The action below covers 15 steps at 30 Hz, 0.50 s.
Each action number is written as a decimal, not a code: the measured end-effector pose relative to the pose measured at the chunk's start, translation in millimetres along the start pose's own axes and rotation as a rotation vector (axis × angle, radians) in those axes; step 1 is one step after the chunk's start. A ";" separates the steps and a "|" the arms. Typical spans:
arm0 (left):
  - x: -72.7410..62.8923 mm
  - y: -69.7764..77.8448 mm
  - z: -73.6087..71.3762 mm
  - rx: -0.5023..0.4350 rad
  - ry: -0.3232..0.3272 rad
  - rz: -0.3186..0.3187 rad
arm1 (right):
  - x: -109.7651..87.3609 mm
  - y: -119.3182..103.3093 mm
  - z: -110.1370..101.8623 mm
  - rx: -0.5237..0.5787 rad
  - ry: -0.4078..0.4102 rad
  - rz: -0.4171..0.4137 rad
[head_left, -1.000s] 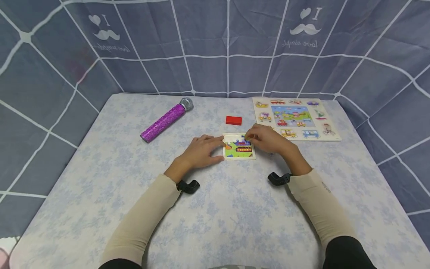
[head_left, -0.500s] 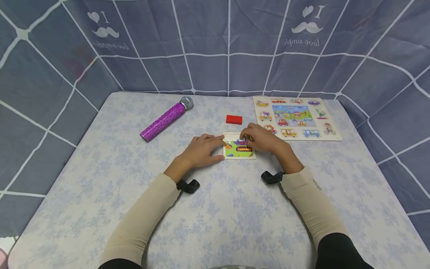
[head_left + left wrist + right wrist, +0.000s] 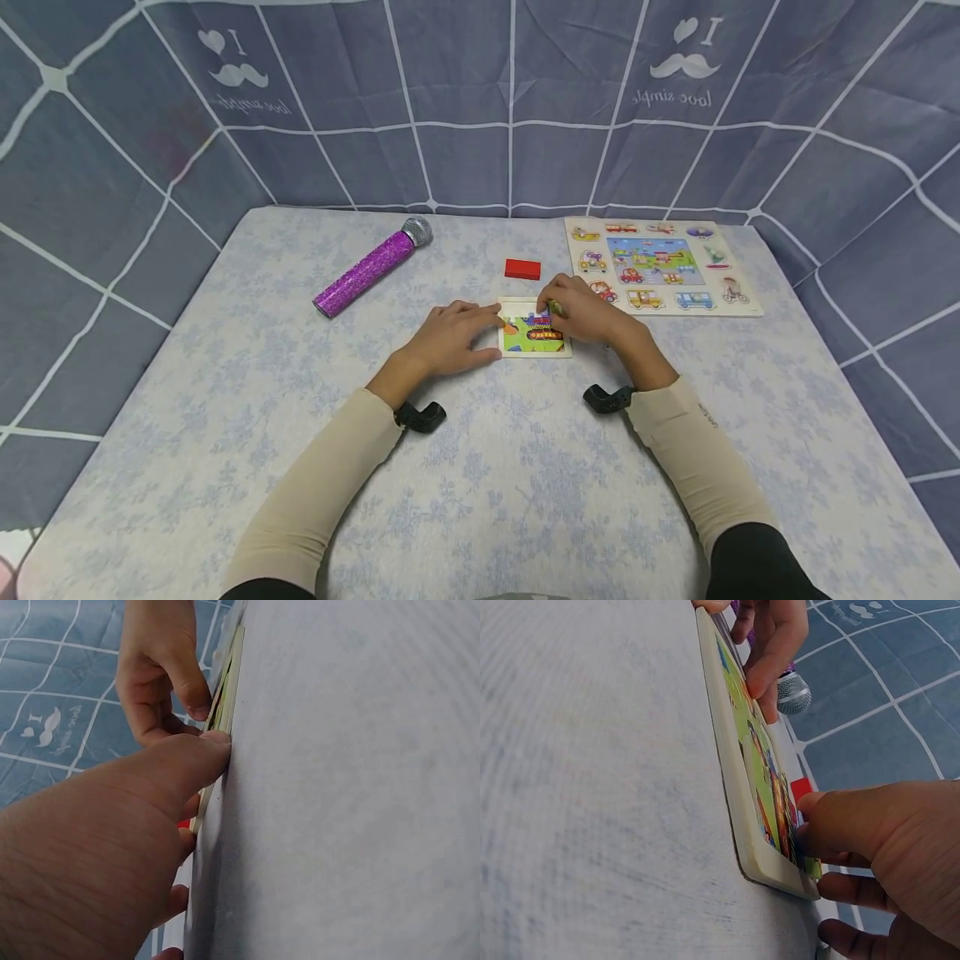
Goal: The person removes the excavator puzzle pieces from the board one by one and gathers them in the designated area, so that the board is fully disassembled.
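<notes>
A small jigsaw puzzle (image 3: 531,342) in a pale wooden frame lies flat on the table, showing a green picture with a digger-like vehicle. Along its left side rests my left hand (image 3: 452,337), thumb by the near corner and fingertips touching the edge and the picture. At the far right corner, my right hand (image 3: 581,310) pinches a small yellow-green puzzle piece (image 3: 812,867) between thumb and fingers. The fingers hide most of that piece. A bare pale strip of the frame shows along the puzzle's far side.
Just beyond the puzzle sits a red block (image 3: 522,269). A larger wooden puzzle board (image 3: 705,309) with vehicle pictures lies at the back right. To the left is a glittery purple microphone (image 3: 367,272). Grey checked cloth (image 3: 465,167) hangs around the table.
From a second ago, my right hand has shifted slightly left along the puzzle's far right corner, then stayed there. My left hand has kept its place.
</notes>
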<state>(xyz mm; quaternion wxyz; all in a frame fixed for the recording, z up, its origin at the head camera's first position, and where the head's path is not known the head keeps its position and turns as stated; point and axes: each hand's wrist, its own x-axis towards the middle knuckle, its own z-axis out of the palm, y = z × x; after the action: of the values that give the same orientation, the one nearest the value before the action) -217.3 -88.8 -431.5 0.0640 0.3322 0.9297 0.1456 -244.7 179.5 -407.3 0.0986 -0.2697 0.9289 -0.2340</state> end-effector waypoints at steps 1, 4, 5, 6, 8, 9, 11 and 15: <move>-0.1 -0.1 0.1 -0.001 0.002 0.002 | 0.1 0.2 0.1 0.002 0.000 0.001; -0.5 -0.6 0.6 -0.005 0.008 0.006 | 0.2 0.8 0.4 0.003 0.004 -0.005; -0.7 -0.9 0.7 -0.005 0.010 0.007 | 0.3 1.0 0.6 0.003 0.006 -0.010; -0.9 -1.0 0.8 -0.006 0.012 0.008 | 0.5 1.1 0.6 0.004 0.007 -0.016; -0.8 -1.0 1.0 -0.008 0.014 0.010 | 0.4 1.6 0.2 0.000 0.013 -0.029; -0.9 -1.0 1.0 -0.008 0.014 0.010 | 0.2 1.5 -0.4 -0.002 0.016 -0.034; -0.9 -0.9 1.1 -0.008 0.014 0.011 | -0.2 1.0 -1.8 -0.006 0.020 -0.039; -1.1 -0.8 0.9 -0.009 0.012 0.010 | -1.2 0.5 -5.1 -0.013 0.020 -0.037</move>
<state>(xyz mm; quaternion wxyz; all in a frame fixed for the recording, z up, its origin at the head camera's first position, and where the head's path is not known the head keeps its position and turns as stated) -216.7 -89.8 -432.6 0.0589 0.3356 0.9278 0.1521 -245.5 182.4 -403.0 0.0831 -0.2852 0.9262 -0.2323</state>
